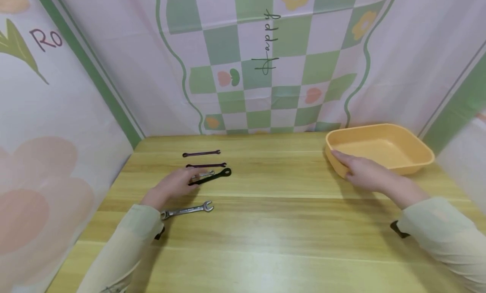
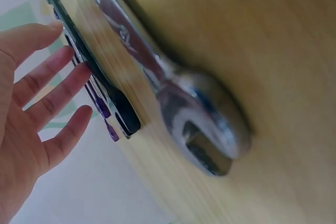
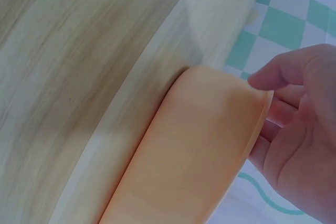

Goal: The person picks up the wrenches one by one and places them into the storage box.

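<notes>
My left hand [image 1: 172,186] is over the left part of the table, its fingertips right at a black wrench [image 1: 213,177]. In the left wrist view its fingers are spread, with the thumb [image 2: 44,36] close beside that wrench. Partly hidden by the hand, a small silver wrench [image 1: 209,173] lies just behind the black one. Farther back are two purple wrenches [image 1: 201,153], while a larger silver open-ended wrench [image 1: 187,210] lies nearer my wrist. At the right, my right hand [image 1: 366,173] pinches the rim of a yellow plastic basin [image 3: 194,135], thumb outside and fingers inside.
A wooden table [image 1: 265,225] carries everything. Behind it hangs a curtain [image 1: 258,95] with green checks, and printed cloth also borders the left and right sides. The basin stands near the table's back right corner.
</notes>
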Demonstrator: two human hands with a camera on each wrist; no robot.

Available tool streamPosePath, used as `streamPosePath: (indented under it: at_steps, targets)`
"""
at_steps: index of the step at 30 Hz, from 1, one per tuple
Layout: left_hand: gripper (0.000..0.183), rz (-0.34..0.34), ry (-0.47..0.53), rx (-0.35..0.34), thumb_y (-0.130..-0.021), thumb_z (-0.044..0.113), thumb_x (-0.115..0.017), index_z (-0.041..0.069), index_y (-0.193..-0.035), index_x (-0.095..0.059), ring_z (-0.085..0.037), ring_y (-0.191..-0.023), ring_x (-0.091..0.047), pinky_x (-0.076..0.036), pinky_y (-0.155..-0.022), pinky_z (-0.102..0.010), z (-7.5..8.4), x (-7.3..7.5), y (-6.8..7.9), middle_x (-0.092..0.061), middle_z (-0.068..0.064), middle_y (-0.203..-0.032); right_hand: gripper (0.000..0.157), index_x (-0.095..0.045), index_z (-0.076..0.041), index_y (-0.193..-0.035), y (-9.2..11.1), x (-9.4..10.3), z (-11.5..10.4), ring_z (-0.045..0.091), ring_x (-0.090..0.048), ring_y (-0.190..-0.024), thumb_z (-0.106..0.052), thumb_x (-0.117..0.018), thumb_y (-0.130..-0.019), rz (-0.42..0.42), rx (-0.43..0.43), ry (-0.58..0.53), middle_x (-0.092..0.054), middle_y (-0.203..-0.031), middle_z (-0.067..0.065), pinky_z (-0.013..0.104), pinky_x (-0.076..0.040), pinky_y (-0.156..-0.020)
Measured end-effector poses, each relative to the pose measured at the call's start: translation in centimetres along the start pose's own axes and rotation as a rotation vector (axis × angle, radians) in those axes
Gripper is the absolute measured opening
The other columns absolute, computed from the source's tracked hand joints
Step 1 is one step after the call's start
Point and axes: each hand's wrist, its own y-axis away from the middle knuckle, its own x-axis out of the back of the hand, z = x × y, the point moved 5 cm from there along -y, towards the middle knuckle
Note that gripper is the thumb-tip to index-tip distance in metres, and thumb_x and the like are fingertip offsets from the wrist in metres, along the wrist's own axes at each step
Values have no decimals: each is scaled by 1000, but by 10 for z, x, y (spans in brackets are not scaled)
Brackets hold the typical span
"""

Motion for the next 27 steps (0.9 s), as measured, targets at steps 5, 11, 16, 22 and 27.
streamPosePath:
  at_steps: [5,11,16,22,27]
  targets:
    - [51,-21,11,5,-96,6,-68,11,-146,-58,-28,-106,-64,-54,-92,-49,0,-2,-2,-66,-13,-123,72,-31,17,-151,0,-1,-5,28,-61,-81,14,-57,-84,15,20,15,-39,-145,42,46,-52,-75]
    - [48,-34,1,-6,-96,3,-65,9,-143,-60,-35,-122,-59,-47,-104,-53,-2,-6,-4,-61,-15,-138,70,-30,17,-151,-3,-3,-11,30,-62,-85,14,-56,-85,7,25,10,-37,-148,40,48,-51,-80]
    - [47,-29,-14,-17,-95,-2,-65,8,-141,-62,-38,-129,-54,-43,-108,-54,-2,-7,-5,-58,-16,-143,69,-31,17,-151,-5,-5,-15,35,-64,-96,14,-55,-86,13,20,25,-37,-149,39,51,-52,-84]
    - [48,-19,-23,-14,-93,-5,-66,10,-139,-64,-36,-126,-56,-46,-105,-52,-1,-6,-7,-60,-15,-139,69,-31,17,-151,-9,-6,-20,49,-59,-115,13,-54,-85,22,12,25,-35,-151,37,58,-49,-94]
    - [51,-28,-13,-13,-92,-9,-64,10,-140,-63,-37,-128,-55,-46,-106,-52,-2,-7,-8,-59,-15,-140,70,-31,17,-151,-9,-6,-24,53,-53,-124,13,-55,-85,25,5,14,-34,-152,37,61,-47,-98]
